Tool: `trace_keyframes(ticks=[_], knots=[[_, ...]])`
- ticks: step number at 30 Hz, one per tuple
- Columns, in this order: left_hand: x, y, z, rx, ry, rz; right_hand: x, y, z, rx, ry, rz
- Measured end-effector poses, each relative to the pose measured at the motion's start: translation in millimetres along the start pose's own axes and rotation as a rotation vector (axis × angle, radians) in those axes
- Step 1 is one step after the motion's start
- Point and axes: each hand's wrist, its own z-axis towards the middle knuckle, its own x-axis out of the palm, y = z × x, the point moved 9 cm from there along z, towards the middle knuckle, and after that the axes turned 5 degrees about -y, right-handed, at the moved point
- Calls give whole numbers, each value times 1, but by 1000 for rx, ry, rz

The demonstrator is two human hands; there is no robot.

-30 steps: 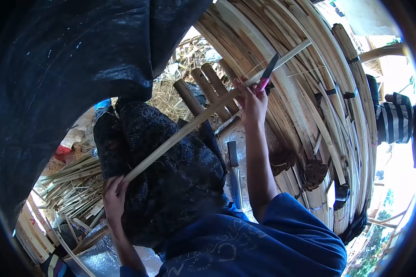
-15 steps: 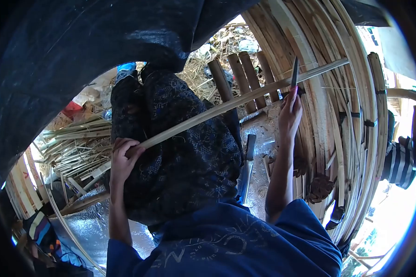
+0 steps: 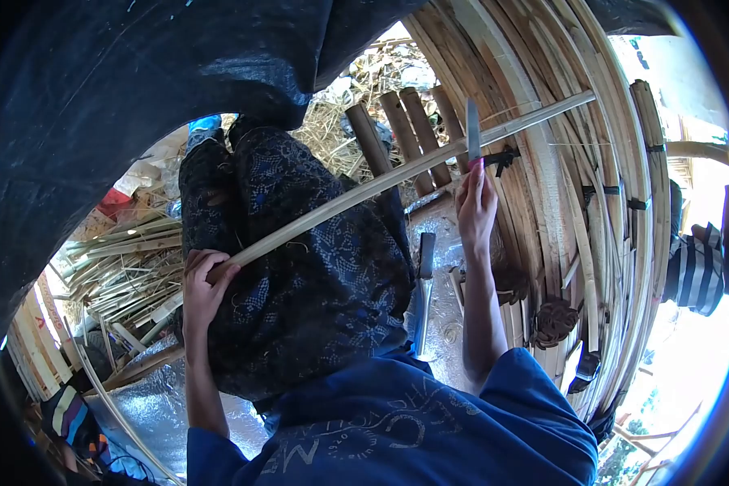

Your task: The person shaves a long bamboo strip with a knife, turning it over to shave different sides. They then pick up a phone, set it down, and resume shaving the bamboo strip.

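Observation:
A long pale bamboo strip slants across my lap, its far end over the stacked strips on the right. My left hand is closed round the strip's near end, by my left thigh. In my right hand is a knife with a pink handle, its blade pointing up and away. The blade lies against the strip, well along towards its far end. Patterned dark cloth covers my legs beneath the strip.
Long bamboo strips are stacked to the right, tied with black bands. Short dark bamboo pieces lie ahead. A tool with a dark handle rests beside my right thigh. Split offcuts are heaped at left. Black sheeting hangs at upper left.
My right hand and the knife have moved left along the strip, towards my left hand. My left hand keeps its hold on the end. The whole view has shifted slightly.

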Motion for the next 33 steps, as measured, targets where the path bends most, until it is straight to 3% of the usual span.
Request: trace_keyframes(ticks=[2, 7, 9, 14, 17, 19, 22, 23, 25, 26, 33], knots=[[1, 0, 0, 4, -8, -7, -11, -1, 10, 42, -51, 125], [0, -1, 0, -11, 3, 11, -20, 15, 17, 52, -90, 85], [3, -3, 2, 0, 16, 24, -15, 23, 20, -75, -6, -59], [17, -20, 14, 59, 76, 67, -17, 27, 24, -165, 4, -181], [22, -24, 16, 78, 99, 79, -15, 33, 22, -170, -27, -308], [21, -21, 15, 12, 109, 102, -20, 51, 14, -318, -186, -295], [22, -20, 15, 24, 102, 114, -18, 60, 10, -417, -229, -331], [22, -20, 14, 25, 103, 113, -19, 63, 8, -416, -229, -333], [23, -18, 14, 4, 103, 114, -14, 51, 12, -223, -121, -415], [24, -18, 15, 4, 103, 112, -13, 52, 11, -298, -143, -343], [24, -20, 14, 16, 105, 138, -4, 40, 0, -228, -139, -348]])
